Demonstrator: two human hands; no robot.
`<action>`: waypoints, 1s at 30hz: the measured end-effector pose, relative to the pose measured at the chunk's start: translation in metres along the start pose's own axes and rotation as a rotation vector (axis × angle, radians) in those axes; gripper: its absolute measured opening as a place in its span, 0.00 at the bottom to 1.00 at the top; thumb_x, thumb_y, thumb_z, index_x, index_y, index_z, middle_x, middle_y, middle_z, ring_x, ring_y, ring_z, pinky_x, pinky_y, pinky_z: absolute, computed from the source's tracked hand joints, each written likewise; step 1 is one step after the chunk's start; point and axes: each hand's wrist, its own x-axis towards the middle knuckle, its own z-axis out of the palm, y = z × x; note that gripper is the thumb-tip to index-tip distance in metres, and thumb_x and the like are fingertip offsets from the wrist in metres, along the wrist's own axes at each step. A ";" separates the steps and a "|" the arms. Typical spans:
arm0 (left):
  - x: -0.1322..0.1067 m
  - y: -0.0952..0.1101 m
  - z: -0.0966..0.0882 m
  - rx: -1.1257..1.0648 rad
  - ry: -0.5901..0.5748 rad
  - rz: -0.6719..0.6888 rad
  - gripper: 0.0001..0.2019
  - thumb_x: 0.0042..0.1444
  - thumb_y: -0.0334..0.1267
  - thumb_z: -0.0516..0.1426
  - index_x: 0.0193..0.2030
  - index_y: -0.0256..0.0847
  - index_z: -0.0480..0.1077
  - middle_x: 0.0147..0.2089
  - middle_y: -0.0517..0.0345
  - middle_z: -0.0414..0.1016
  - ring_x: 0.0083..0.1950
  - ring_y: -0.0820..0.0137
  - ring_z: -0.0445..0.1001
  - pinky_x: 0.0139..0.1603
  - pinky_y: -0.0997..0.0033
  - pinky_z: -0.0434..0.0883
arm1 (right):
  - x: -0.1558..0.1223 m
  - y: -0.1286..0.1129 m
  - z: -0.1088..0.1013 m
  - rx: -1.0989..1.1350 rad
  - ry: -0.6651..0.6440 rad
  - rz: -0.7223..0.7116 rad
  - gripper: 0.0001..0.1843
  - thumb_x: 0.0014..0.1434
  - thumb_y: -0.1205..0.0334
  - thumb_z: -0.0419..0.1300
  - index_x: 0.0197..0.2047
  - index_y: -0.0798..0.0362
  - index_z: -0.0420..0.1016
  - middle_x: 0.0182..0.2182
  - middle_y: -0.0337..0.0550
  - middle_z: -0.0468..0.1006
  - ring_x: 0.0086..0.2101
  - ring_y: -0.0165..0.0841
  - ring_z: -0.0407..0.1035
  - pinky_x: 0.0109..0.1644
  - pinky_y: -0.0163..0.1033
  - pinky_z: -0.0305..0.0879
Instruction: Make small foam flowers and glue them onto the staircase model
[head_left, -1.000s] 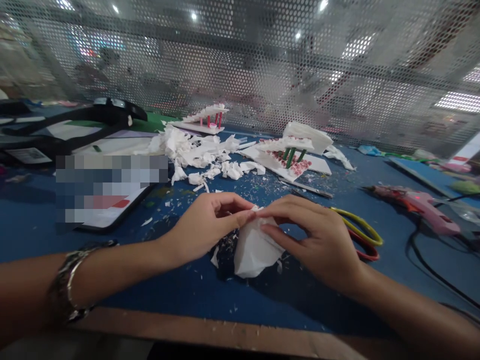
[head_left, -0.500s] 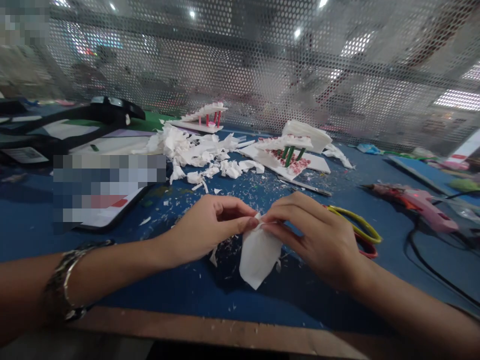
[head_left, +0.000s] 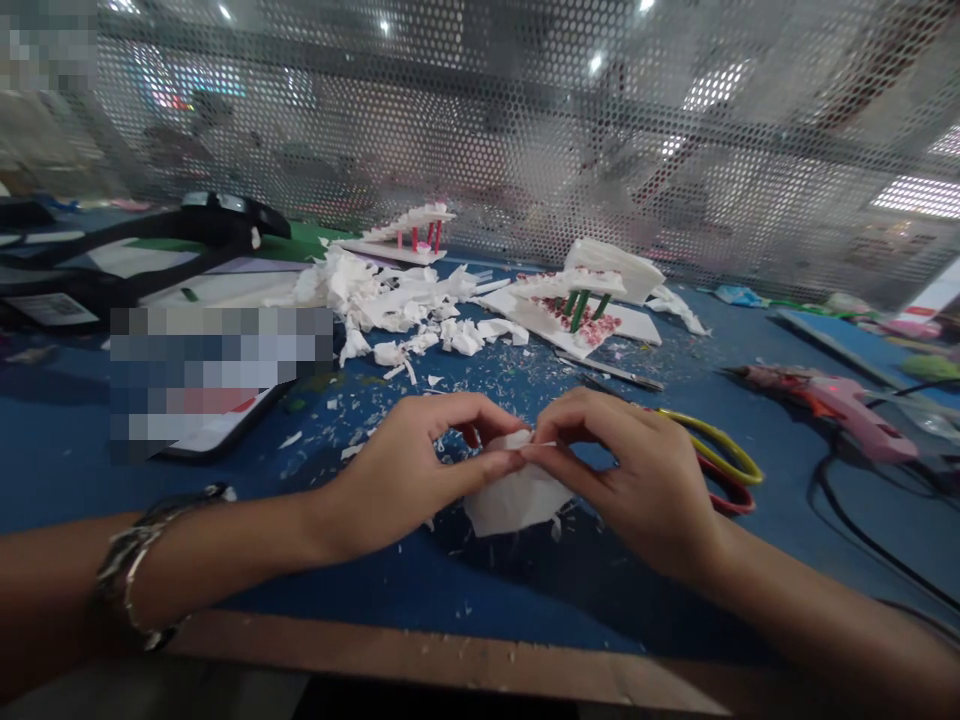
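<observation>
A piece of white tissue paper [head_left: 517, 503] hangs just above the blue table, pinched along its upper edge by both hands. My left hand [head_left: 420, 460] holds it between thumb and fingers from the left. From the right, my right hand [head_left: 630, 460] pinches the same edge, its fingertips meeting those of the left. The lower part of the tissue spreads loose under the fingers. Scissors with yellow and red handles [head_left: 724, 455] lie beside my right hand, partly covered by it. Behind the hands rest metal tweezers [head_left: 611, 373].
Torn white paper [head_left: 375, 290] is heaped toward the back. Two small models, one with green posts [head_left: 581, 308] and one with red posts [head_left: 420, 238], stand near a perforated metal screen [head_left: 480, 120]. A phone [head_left: 225, 400] lies left; a pink glue gun [head_left: 847, 405] and its cable lie right.
The tissue's lower part has swung up and spread wider, so less of it hangs down. Both hands have shifted slightly and their fingertips are closer together.
</observation>
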 end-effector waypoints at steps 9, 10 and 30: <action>0.003 -0.003 0.000 -0.399 -0.050 -0.149 0.02 0.47 0.32 0.57 0.30 0.39 0.70 0.27 0.64 0.73 0.27 0.79 0.69 0.26 0.84 0.65 | 0.005 -0.002 -0.003 0.448 -0.070 0.308 0.03 0.50 0.66 0.57 0.26 0.55 0.68 0.22 0.35 0.70 0.23 0.22 0.64 0.23 0.25 0.60; 0.003 -0.003 -0.001 -0.417 -0.056 -0.148 0.02 0.47 0.32 0.57 0.30 0.39 0.70 0.27 0.64 0.73 0.27 0.79 0.69 0.26 0.84 0.65 | 0.005 -0.002 -0.002 0.502 -0.070 0.345 0.03 0.50 0.66 0.57 0.26 0.55 0.68 0.22 0.35 0.69 0.22 0.22 0.63 0.23 0.25 0.60; 0.001 -0.003 -0.002 -0.402 -0.006 -0.069 0.07 0.49 0.32 0.55 0.38 0.43 0.66 0.29 0.65 0.71 0.28 0.80 0.68 0.26 0.86 0.63 | 0.003 -0.003 0.004 0.901 -0.019 0.588 0.02 0.47 0.68 0.60 0.26 0.55 0.69 0.21 0.33 0.69 0.22 0.18 0.63 0.25 0.21 0.61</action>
